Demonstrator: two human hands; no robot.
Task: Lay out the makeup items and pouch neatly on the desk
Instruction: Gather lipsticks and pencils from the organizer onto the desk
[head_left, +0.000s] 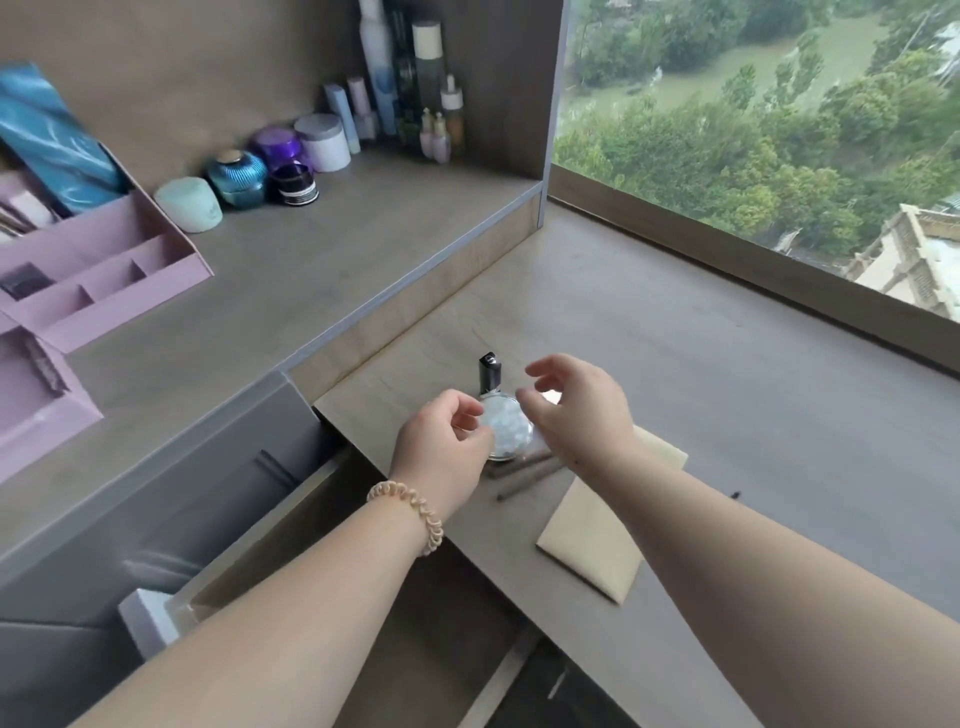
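Both hands hover over a small cluster of makeup items near the left edge of the desk (727, 415). The left hand (441, 447), with a coiled beige hair tie (410, 512) on its wrist, has its fingers curled inward beside the left rim of a round silver compact (506, 428); whether the fingertips actually touch the rim I cannot tell. The right hand (576, 410) is loosely spread above the compact's right side, fingers bent and parted, gripping nothing that shows.

The compact lies flat on the desk, its pale, glinting lid facing up. Just beyond it, on the far side, a small black bottle (490, 374) stands upright, touching or nearly touching the compact. On the near side, two slim brown pencils (530, 473) lie roughly parallel, angled from near-left to far-right, their far ends hidden under the right wrist. A flat cream pouch (592, 551) lies to the right of the pencils — partly covered by the right forearm, with one corner showing beyond the arm.

To the left, on a raised shelf (311, 270), a row of jars and bottles (291, 166) runs along the back wall, and a lilac organiser (104, 280) sits at the far left. An open drawer (291, 561) gapes below the left forearm.
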